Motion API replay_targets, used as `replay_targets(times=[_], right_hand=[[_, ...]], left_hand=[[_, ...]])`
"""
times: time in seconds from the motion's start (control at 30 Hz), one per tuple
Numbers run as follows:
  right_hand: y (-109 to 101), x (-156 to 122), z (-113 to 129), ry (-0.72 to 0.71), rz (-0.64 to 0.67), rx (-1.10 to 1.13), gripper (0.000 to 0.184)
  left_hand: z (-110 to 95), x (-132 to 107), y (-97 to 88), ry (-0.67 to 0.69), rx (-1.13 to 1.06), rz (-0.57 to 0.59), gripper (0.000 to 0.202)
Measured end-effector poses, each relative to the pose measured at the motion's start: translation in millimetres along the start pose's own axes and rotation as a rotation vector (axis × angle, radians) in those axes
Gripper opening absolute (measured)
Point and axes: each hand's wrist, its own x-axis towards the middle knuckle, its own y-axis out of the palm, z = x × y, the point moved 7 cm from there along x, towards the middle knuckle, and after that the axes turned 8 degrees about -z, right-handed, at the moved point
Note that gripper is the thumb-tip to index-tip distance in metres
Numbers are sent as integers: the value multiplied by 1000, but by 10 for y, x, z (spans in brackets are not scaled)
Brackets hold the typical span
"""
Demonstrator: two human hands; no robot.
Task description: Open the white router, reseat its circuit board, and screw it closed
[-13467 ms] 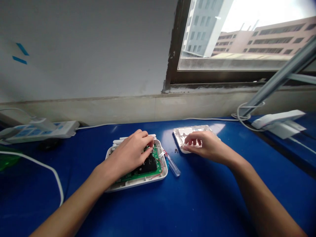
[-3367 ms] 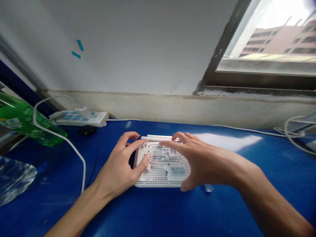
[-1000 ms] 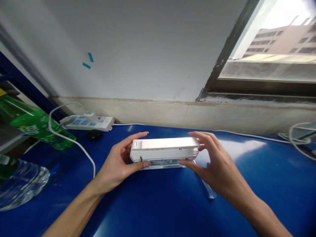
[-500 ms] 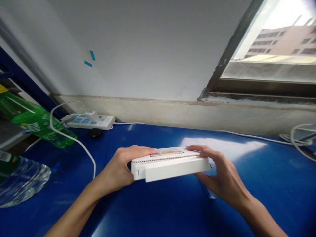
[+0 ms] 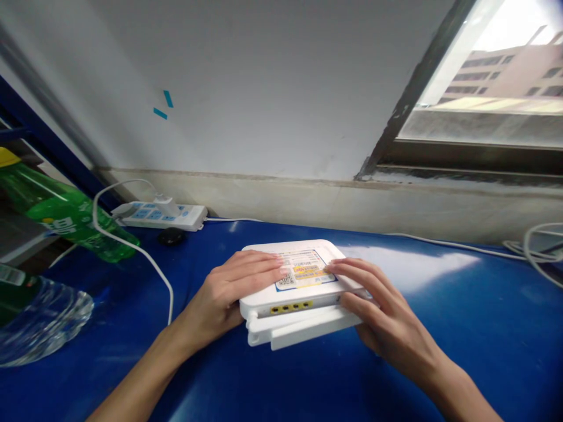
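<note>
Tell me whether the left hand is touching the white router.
Touching. The head view shows the left hand with its fingers lying flat on the labelled top of the white router, no gap.

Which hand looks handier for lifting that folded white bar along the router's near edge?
Probably the right hand: its fingers sit at the bar, while the left hand clasps the router from above, off the bar.

This looks like a small electronics workshop: my glossy blue table (image 5: 461,328) runs along a bare grey wall (image 5: 272,88), a white power strip with blue sockets (image 5: 187,215) carries a plug, and a white plastic router (image 5: 303,247) is in front of me.
</note>
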Motion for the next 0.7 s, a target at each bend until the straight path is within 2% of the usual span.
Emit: replay_targets(times=[0.23, 0.47, 0.7], right_hand=[[-11, -25, -4, 41, -20, -21, 35], [-39, -8, -50, 223, 23, 137, 23], [-74, 130, 82, 275, -49, -20, 27]], left_hand=[[-36, -16, 2, 5, 57, 13, 45], [-2, -2, 44, -83, -58, -3, 46], [15, -7, 23, -101, -31, -64, 45]])
